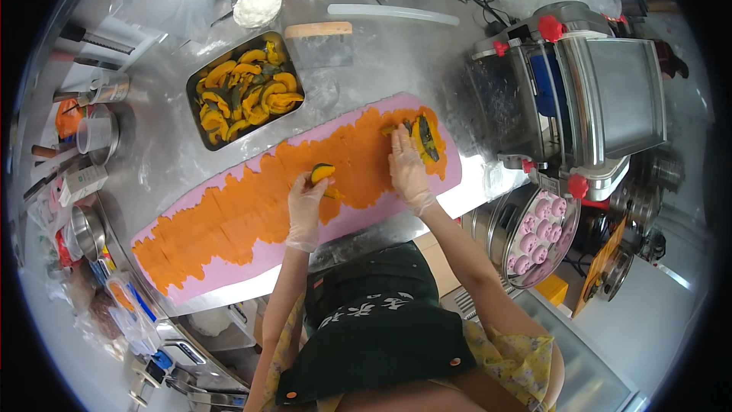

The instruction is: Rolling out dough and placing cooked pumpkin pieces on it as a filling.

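A long pink sheet of dough, coated with a layer of orange filling, lies slantwise across the steel table. My gloved left hand is closed round pumpkin slices with dark green skin, above the middle of the sheet. Over the sheet's right part, my gloved right hand has its fingers together, their tips on a pumpkin slice. That slice is partly hidden under the fingers. Just beyond them, more pumpkin slices rest on the orange layer near the right end.
A square metal tray of pumpkin slices sits behind the dough. Beside it are a dough scraper and a bowl of white powder. A roller machine stands at right, above a round steamer with pink buns.
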Motion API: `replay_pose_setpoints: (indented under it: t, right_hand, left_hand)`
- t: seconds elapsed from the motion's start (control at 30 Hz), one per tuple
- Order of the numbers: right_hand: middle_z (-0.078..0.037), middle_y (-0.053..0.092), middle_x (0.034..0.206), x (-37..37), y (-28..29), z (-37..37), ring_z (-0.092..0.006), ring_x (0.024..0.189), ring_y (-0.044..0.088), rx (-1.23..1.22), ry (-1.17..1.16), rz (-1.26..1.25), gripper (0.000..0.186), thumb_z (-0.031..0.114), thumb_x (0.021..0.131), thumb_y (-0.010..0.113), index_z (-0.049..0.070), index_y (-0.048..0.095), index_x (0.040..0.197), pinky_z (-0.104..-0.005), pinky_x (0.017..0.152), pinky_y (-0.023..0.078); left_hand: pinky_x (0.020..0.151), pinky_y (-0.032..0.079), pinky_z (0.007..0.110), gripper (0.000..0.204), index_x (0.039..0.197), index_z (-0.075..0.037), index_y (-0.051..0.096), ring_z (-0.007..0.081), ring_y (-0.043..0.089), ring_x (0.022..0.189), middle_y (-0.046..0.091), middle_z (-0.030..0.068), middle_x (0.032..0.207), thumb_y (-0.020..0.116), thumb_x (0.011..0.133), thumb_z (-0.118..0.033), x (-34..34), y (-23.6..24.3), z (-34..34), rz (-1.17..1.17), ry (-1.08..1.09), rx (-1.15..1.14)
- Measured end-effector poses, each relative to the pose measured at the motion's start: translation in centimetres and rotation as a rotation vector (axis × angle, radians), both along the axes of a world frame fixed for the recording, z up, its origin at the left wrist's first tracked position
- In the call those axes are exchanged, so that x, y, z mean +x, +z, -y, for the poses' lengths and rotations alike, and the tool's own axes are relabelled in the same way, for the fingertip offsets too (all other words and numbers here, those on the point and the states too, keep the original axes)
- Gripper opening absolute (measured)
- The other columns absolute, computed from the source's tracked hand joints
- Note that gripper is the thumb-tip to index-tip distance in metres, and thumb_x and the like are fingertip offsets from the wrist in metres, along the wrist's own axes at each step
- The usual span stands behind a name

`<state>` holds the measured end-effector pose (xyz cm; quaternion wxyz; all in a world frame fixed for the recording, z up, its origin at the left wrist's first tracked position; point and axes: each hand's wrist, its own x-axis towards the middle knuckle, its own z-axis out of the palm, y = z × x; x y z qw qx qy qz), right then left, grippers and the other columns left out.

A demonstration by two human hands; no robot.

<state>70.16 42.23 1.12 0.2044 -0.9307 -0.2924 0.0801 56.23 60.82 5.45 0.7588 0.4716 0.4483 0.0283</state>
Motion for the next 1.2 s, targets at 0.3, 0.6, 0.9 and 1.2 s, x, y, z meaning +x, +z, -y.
replay_pose_setpoints:
  t: [0.3,0.6,0.9,1.2]
  right_hand:
    - [-0.030,0.019,0.155,-3.4,0.9,1.8,-0.0385,0.141,0.029,-0.231,0.075,-0.018,0.062,0.013,0.094,0.048,-0.012,0.024,0.145,-0.0441,0.117,0.026]
    - [-0.029,0.038,0.146,-3.1,4.6,3.5,-0.0449,0.134,0.039,0.254,-0.205,-0.239,0.058,-0.005,0.088,0.047,-0.006,0.033,0.144,-0.0446,0.112,0.035]
    - [-0.027,0.039,0.147,-6.5,2.8,2.9,-0.0390,0.136,0.040,-0.116,0.311,0.024,0.057,0.011,0.088,0.047,-0.011,0.039,0.140,-0.0455,0.115,0.030]
    - [-0.030,0.030,0.150,-5.6,0.2,1.7,-0.0391,0.142,0.030,-0.289,0.274,-0.055,0.066,0.009,0.084,0.049,-0.015,0.028,0.142,-0.0460,0.119,0.020]
  left_hand:
    - [0.074,0.052,0.026,0.025,0.105,0.003,0.063,0.0129,0.065,0.084,0.067,0.0079,0.098,0.073,0.084,-0.008,0.7,-3.4,2.8,-0.144,-0.119,0.185]
    - [0.078,0.052,0.034,0.050,0.121,0.000,0.059,0.0220,0.066,0.090,0.066,0.0136,0.102,0.079,0.078,-0.017,8.0,-2.4,7.7,-0.204,-0.290,0.304]
    - [0.115,0.026,0.043,0.055,0.144,-0.002,0.040,0.0284,0.030,0.143,0.037,0.0125,0.152,0.049,0.092,-0.015,4.9,-4.1,6.3,-0.009,-1.150,1.641]
    - [0.119,0.014,0.053,0.056,0.147,-0.004,0.038,0.0292,0.021,0.147,0.032,0.0110,0.156,0.045,0.093,-0.018,6.2,-5.1,5.6,0.026,-1.376,1.649]
